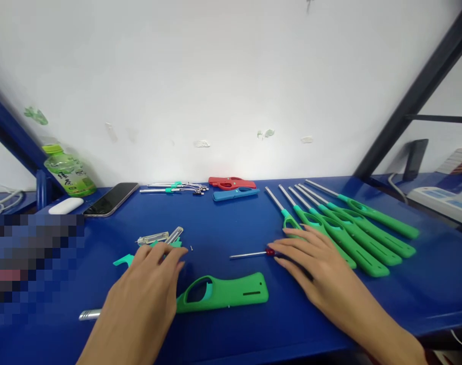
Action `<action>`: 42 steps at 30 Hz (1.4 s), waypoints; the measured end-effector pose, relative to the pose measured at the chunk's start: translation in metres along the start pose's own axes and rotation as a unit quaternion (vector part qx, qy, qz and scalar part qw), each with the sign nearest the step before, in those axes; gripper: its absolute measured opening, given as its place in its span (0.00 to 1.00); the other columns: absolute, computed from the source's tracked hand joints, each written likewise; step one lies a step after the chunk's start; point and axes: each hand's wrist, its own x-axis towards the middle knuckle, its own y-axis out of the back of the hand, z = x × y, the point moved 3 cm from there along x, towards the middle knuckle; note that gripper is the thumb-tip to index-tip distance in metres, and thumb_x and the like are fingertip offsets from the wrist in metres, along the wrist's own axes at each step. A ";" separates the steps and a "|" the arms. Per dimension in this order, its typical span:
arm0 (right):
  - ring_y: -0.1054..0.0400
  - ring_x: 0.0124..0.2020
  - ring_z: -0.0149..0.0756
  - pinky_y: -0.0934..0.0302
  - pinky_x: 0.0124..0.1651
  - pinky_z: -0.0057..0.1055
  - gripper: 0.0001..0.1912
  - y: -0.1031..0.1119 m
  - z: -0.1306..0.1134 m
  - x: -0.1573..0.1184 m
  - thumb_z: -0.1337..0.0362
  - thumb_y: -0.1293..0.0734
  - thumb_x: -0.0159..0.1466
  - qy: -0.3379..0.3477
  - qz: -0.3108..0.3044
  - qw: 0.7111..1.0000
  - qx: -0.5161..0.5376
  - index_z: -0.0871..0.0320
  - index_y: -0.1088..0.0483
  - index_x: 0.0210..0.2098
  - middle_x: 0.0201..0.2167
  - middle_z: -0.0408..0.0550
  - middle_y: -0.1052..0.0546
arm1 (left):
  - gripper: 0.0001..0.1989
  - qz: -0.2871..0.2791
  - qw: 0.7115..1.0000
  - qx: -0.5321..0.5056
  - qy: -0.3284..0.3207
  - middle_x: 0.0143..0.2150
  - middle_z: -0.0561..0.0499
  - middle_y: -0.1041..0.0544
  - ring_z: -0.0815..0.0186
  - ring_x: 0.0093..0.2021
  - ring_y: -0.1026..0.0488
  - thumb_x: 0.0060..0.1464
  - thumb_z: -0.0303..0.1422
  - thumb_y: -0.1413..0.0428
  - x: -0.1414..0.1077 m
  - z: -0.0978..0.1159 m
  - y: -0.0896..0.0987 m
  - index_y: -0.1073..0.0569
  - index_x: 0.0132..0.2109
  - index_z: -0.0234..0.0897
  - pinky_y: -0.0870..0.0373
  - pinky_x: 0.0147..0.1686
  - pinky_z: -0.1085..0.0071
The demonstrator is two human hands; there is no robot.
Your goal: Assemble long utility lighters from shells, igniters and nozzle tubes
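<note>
My left hand (145, 289) is over the near left of the table, fingers bent and apart, and I see nothing held in it. Its fingertips are beside teal pieces (125, 260) and clear plastic parts (174, 236); a tiny screw (191, 248) lies just right of them. Under this hand passes a green lighter (238, 292), its metal tube showing on the left. My right hand (318, 261) is spread low over the red handle of a screwdriver (249, 254), whose shaft points left. Its fingertips reach the nearest of several green lighters (356, 248).
Red casings (233, 183), a blue casing (235, 193) and metal rods with wires (174, 187) lie at the back of the blue table (216, 223). On the left are a phone (111, 199), a white case (66, 206) and a green bottle (71, 175). A white wall stands behind.
</note>
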 end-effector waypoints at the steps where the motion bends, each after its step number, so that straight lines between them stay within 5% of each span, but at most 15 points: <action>1: 0.27 0.58 0.48 0.43 0.66 0.57 0.13 -0.001 0.000 -0.001 0.67 0.35 0.75 0.006 0.000 1.000 0.004 0.48 0.26 0.56 0.51 0.42 0.18 | 0.17 -0.071 0.997 0.017 0.028 0.51 0.45 0.20 0.50 0.52 0.24 0.70 0.27 0.52 0.008 0.000 -0.003 0.20 0.53 0.42 0.24 0.37 0.62; 2: 0.26 0.55 0.47 0.42 0.65 0.56 0.13 -0.002 0.000 -0.002 0.68 0.35 0.75 0.011 0.003 1.000 0.010 0.48 0.26 0.55 0.50 0.42 0.17 | 0.18 -0.124 0.990 0.034 0.058 0.53 0.45 0.21 0.49 0.54 0.24 0.69 0.25 0.52 0.015 -0.001 -0.005 0.20 0.55 0.43 0.25 0.34 0.64; 5: 0.24 0.50 0.44 0.41 0.64 0.53 0.12 -0.001 -0.002 -0.003 0.68 0.36 0.76 0.019 0.020 0.999 0.034 0.48 0.26 0.54 0.47 0.43 0.17 | 0.18 -0.164 0.982 0.053 0.071 0.50 0.44 0.21 0.50 0.50 0.24 0.69 0.24 0.51 0.032 0.004 -0.005 0.21 0.56 0.44 0.26 0.30 0.65; 11: 0.24 0.48 0.39 0.32 0.53 0.38 0.11 0.012 -0.003 -0.004 0.68 0.36 0.75 -0.019 0.070 0.995 0.074 0.48 0.24 0.52 0.48 0.43 0.19 | 0.18 -0.175 0.982 0.067 0.039 0.50 0.43 0.24 0.51 0.50 0.24 0.70 0.22 0.53 0.040 0.005 -0.011 0.22 0.56 0.42 0.30 0.28 0.67; 18: 0.23 0.47 0.37 0.31 0.52 0.33 0.11 0.018 -0.007 -0.004 0.68 0.34 0.75 -0.038 0.088 0.987 0.129 0.47 0.22 0.50 0.48 0.42 0.19 | 0.19 -0.162 0.985 0.063 0.008 0.46 0.41 0.24 0.49 0.47 0.26 0.62 0.16 0.52 0.042 0.005 -0.018 0.23 0.50 0.37 0.32 0.27 0.67; 23: 0.22 0.48 0.39 0.28 0.53 0.33 0.06 0.029 -0.005 0.000 0.61 0.30 0.72 -0.131 0.130 0.961 0.204 0.45 0.21 0.47 0.46 0.41 0.18 | 0.13 -0.105 0.994 0.013 0.037 0.39 0.41 0.23 0.48 0.42 0.25 0.65 0.20 0.54 0.056 0.012 0.003 0.26 0.41 0.35 0.35 0.28 0.64; 26: 0.21 0.43 0.37 0.25 0.45 0.29 0.06 0.050 -0.009 0.016 0.59 0.26 0.69 -0.184 0.194 0.932 0.244 0.45 0.21 0.46 0.43 0.40 0.17 | 0.09 -0.052 0.995 -0.063 0.049 0.34 0.49 0.23 0.56 0.33 0.25 0.67 0.27 0.52 0.064 0.018 0.026 0.29 0.39 0.39 0.34 0.29 0.64; 30: 0.22 0.38 0.32 0.25 0.45 0.24 0.11 0.083 -0.025 0.043 0.64 0.25 0.67 -0.155 0.276 0.903 0.289 0.46 0.20 0.48 0.39 0.38 0.18 | 0.07 0.008 0.981 -0.191 0.028 0.30 0.57 0.23 0.66 0.28 0.24 0.69 0.34 0.49 0.066 0.031 0.044 0.26 0.44 0.43 0.29 0.29 0.71; 35: 0.21 0.39 0.33 0.24 0.44 0.27 0.13 0.091 -0.037 0.058 0.65 0.25 0.68 -0.128 0.340 0.878 0.311 0.47 0.21 0.51 0.42 0.39 0.18 | 0.11 0.116 0.896 -0.428 -0.010 0.39 0.56 0.17 0.70 0.37 0.20 0.69 0.32 0.47 0.059 0.042 0.042 0.20 0.51 0.46 0.27 0.33 0.76; 42: 0.21 0.39 0.36 0.21 0.46 0.35 0.15 0.077 -0.041 0.059 0.71 0.25 0.66 -0.086 0.384 0.869 0.300 0.47 0.21 0.49 0.42 0.41 0.19 | 0.10 0.094 0.873 -0.479 -0.001 0.40 0.58 0.17 0.70 0.36 0.21 0.67 0.30 0.44 0.059 0.052 0.038 0.18 0.42 0.47 0.28 0.33 0.76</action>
